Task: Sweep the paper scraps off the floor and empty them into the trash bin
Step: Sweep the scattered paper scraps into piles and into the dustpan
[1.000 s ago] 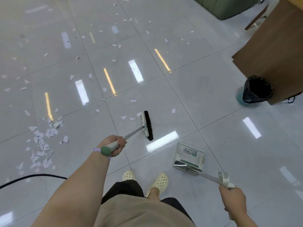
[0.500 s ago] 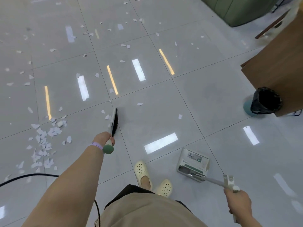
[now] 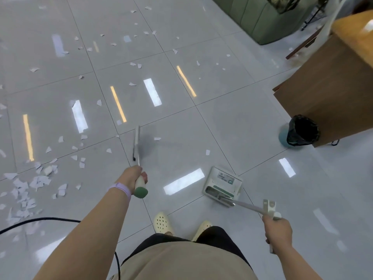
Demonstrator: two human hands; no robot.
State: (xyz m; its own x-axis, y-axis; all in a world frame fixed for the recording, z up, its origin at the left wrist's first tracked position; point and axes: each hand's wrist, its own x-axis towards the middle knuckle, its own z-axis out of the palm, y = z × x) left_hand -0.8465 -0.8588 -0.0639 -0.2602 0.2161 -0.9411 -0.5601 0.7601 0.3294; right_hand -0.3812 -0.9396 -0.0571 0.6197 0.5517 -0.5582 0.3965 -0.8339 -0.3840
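1. My left hand (image 3: 132,177) is wrapped around the broom (image 3: 137,144) at its pale grip, just above the green end cap, with a lilac band on that wrist. The broom head is out in front of me, blurred and seen edge-on, so I cannot tell whether its bristles touch the floor (image 3: 232,122).
2. My right hand (image 3: 278,232) is closed around the long handle of the dustpan (image 3: 223,183). The pan sits on the tiles just ahead of my right foot, to the right of the broom and apart from it.
3. The paper scraps (image 3: 38,181) lie thickest in a loose pile at the left, well left of the broom head — thinner bits are strewn across the tiles farther out, and a few single pieces lie near the broom and the pan.
4. The trash bin (image 3: 301,131), lined with a black bag, stands at the right against the foot of a brown wooden cabinet (image 3: 331,87), well apart from the dustpan.
5. A black cable (image 3: 40,220) runs across the floor at lower left, beside the pile — my pale clogs (image 3: 161,222) stand between broom and pan.
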